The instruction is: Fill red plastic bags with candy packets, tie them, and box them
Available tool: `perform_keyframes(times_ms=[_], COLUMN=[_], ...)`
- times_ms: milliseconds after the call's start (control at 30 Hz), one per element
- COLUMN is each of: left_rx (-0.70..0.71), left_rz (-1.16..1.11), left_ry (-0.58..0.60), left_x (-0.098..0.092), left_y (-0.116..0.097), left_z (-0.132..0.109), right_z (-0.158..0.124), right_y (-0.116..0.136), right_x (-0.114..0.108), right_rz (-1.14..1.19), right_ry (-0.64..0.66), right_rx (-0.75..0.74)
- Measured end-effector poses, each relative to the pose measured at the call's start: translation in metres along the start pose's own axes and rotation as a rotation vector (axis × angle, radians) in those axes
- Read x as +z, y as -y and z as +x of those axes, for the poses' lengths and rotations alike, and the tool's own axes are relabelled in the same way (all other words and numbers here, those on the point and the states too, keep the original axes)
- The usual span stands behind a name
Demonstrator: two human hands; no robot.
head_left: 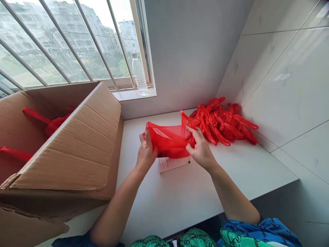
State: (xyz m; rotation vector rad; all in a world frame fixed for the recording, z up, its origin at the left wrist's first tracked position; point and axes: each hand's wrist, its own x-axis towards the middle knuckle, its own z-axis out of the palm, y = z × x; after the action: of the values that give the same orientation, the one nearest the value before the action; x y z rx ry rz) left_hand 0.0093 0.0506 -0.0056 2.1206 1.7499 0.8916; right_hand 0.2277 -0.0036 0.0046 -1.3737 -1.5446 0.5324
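The red bag [168, 140] covers most of a flat white thing [174, 165] on the table [156, 206], so I can't say whether that is a box or a booklet, and its print is too small to read. Some fingers of the left hand [147, 150] are hidden behind the bag, and a few of the right hand's [202, 151] are too. The cardboard box [74, 151] is cut off at the left, its flap hiding much of what lies inside. The heap of red bags [221, 121] is too tangled to count. Beyond the cropped window [77, 65], buildings [69, 25] blur in haze; the green clothing [199, 237] is cut off below.
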Motion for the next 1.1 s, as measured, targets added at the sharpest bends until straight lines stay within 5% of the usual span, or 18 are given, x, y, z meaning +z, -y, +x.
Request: perform_keyframes(times_ms=[67, 133, 267, 500, 767, 867, 1000, 1033, 1100], left_rx=[0.0, 0.0, -0.016, 0.0, 0.109, 0.106, 0.117, 0.124, 0.15], left_rz=[0.04, 0.05, 0.018, 0.195, 0.193, 0.191, 0.134, 0.127, 0.109], left_ry=[-0.029, 0.034, 0.168, 0.064, 0.204, 0.258, 0.328, 0.33, 0.331], left_x=[-0.015, -0.029, -0.036, -0.005, -0.016, -0.019, -0.021, -0.021, -0.02], left_y=[0.002, 0.005, 0.007, -0.003, 0.025, 0.023, 0.013, 0.011, 0.01], left_z=[-0.001, -0.006, -0.019, -0.021, -0.034, -0.04, -0.046, -0.048, -0.051], right_z=[0.008, 0.012, 0.008, 0.0, 0.013, 0.007, -0.001, -0.003, -0.003], right_y=[-0.003, -0.007, -0.014, -0.012, -0.05, -0.039, -0.001, 0.007, 0.015], right_x=[-0.007, -0.011, -0.003, 0.021, -0.008, -0.012, -0.012, -0.009, 0.0], right_rz=[-0.04, -0.032, 0.03, -0.261, -0.349, -0.507, -0.532, -0.466, -0.318], right_ry=[-0.166, -0.195, 0.034, 0.294, 0.091, 0.083, -0.215, -0.191, 0.077], right_rx=[-0.007, -0.016, 0.033, 0.148, 0.253, 0.157, -0.164, -0.25, -0.389])
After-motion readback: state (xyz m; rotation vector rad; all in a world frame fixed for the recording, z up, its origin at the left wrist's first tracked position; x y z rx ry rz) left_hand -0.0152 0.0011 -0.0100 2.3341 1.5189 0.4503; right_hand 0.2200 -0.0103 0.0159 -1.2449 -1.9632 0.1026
